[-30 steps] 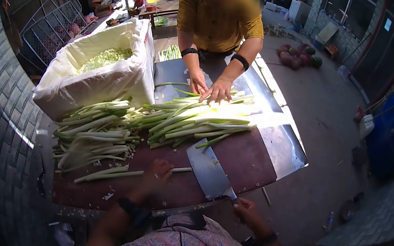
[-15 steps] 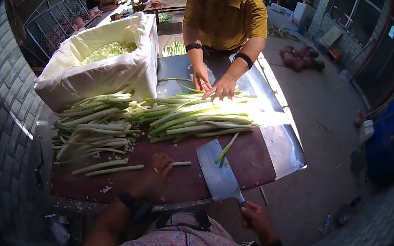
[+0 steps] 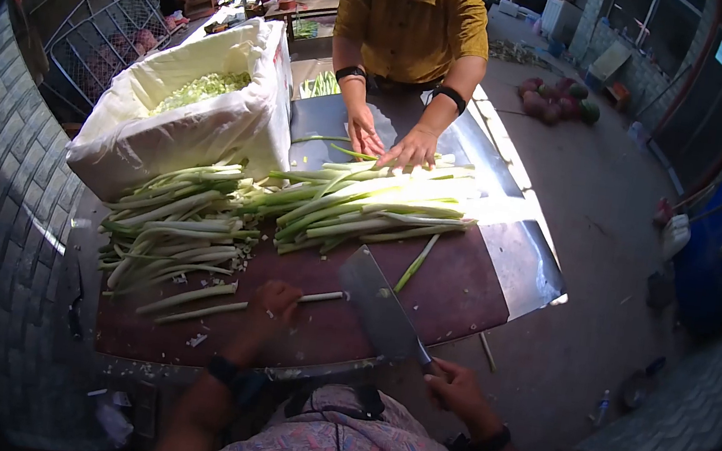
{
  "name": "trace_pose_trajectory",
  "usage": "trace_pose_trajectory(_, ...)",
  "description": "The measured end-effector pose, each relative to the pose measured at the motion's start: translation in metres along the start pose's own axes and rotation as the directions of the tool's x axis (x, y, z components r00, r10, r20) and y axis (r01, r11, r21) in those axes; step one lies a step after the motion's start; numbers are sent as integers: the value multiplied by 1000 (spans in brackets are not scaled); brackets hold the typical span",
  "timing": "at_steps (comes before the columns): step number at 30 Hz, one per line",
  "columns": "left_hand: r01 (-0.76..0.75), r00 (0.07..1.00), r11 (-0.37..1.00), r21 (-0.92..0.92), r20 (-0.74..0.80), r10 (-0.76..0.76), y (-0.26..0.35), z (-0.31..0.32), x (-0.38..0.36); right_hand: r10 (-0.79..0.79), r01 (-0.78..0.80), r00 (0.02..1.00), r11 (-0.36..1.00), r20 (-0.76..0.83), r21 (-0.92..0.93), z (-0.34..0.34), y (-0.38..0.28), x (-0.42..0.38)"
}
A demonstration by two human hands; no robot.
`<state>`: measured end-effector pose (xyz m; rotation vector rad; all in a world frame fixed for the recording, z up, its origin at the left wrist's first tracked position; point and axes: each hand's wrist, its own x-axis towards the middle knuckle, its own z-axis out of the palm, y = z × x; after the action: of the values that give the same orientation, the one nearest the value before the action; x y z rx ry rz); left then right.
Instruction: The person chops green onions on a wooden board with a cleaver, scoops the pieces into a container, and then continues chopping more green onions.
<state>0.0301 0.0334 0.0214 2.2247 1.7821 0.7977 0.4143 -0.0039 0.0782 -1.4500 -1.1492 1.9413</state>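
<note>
My right hand (image 3: pixel 455 391) grips the handle of a cleaver (image 3: pixel 387 306). The broad blade is tilted on edge, by the right end of a long scallion (image 3: pixel 323 295) on the dark red cutting board (image 3: pixel 450 278). My left hand (image 3: pixel 274 303) rests with curled fingers over that scallion; part of the stalk is hidden under it. A thicker scallion piece (image 3: pixel 197 295) lies just left of that hand. Behind it are a pile of scallions (image 3: pixel 184 220) and a longer bundle (image 3: pixel 372 213). One short green stalk (image 3: pixel 416 265) lies beyond the blade.
Across the table, a person in a yellow shirt (image 3: pixel 413 27) has both hands at the bundle's far side. A white-lined bin (image 3: pixel 171 146) of chopped scallion stands at the back left. Metal sheeting (image 3: pixel 520 265) borders the board on the right. Small white bits lie on the board.
My right hand has shifted left and slightly up. The cleaver's blade has turned from lying nearly flat to on edge beside the scallion's end. My left hand has slid slightly left.
</note>
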Motion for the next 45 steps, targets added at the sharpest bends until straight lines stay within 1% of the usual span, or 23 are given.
trace_pose_trajectory(2,-34,999,999,23,-41,35,-3,-3,-4,-76,78,997,993,22,-88,2,7,4)
trace_pose_trajectory(3,-39,999,999,20,-35,40,-6,-3,-6,-75,76,997,994,15,-83,3,7,8)
trace_pose_trajectory(5,-2,995,999,47,-102,7,-16,-5,-13,-102,105,994,981,28,-161,8,7,16)
trace_pose_trajectory(9,73,996,992,100,-56,-68,-19,-15,-21,-135,149,987,970,87,-190,14,11,36)
trace_pose_trajectory(11,53,997,993,101,-56,-47,-15,-18,-21,-48,55,993,996,105,-71,16,12,43)
trace_pose_trajectory(12,66,996,992,107,-74,-59,-14,-18,-22,-53,63,991,994,121,-84,16,14,45)
trace_pose_trajectory(14,92,990,982,165,-124,-72,-13,-17,-27,20,-16,991,999,131,-31,16,21,47)
trace_pose_trajectory(15,108,987,980,169,-138,-85,-15,-17,-31,20,-13,989,999,146,-45,17,23,47)
trace_pose_trajectory(18,174,979,977,123,-124,-159,-20,-19,-40,75,-72,987,997,144,-27,18,27,49)
trace_pose_trajectory(20,140,986,988,66,-97,-134,-22,-22,-44,88,-90,986,996,139,6,17,30,53)
trace_pose_trajectory(21,151,984,986,68,-111,-143,-22,-24,-44,85,-85,985,996,149,-7,16,32,54)
trace_pose_trajectory(23,154,988,982,113,-24,-152,-20,-27,-43,71,-70,985,997,155,-16,13,36,57)
trace_pose_trajectory(24,162,987,980,117,-35,-159,-21,-28,-42,68,-65,984,998,165,-25,13,37,59)
trace_pose_trajectory(26,126,991,986,111,-49,-121,-22,-28,-46,94,-97,991,995,91,34,17,43,58)
trace_pose_trajectory(27,135,991,984,113,-39,-131,-19,-29,-47,106,-110,990,993,97,37,20,42,55)
trace_pose_trajectory(29,121,989,987,104,-98,-110,-11,-33,-46,55,-53,995,998,84,-26,26,31,49)
trace_pose_trajectory(30,138,989,986,95,-74,-132,-10,-31,-50,88,-86,992,996,86,-24,29,36,45)
trace_pose_trajectory(32,98,977,989,106,-197,-76,-16,-27,-52,18,-22,996,999,92,41,36,46,43)
trace_pose_trajectory(33,99,978,990,102,-192,-78,-18,-28,-56,25,-29,996,999,89,42,42,50,39)
trace_pose_trajectory(35,121,988,992,40,-100,-117,-21,-33,-62,25,-41,997,975,80,216,54,52,33)
trace_pose_trajectory(38,108,989,993,40,-102,-104,-26,-36,-72,10,-13,1000,967,13,253,73,55,19)
trace_pose_trajectory(41,120,991,991,54,-63,-117,-28,-43,-84,6,-7,1000,953,2,304,86,67,4)
trace_pose_trajectory(45,115,993,993,27,-14,-115,-20,-47,-92,38,-22,998,956,-51,293,106,78,-19)
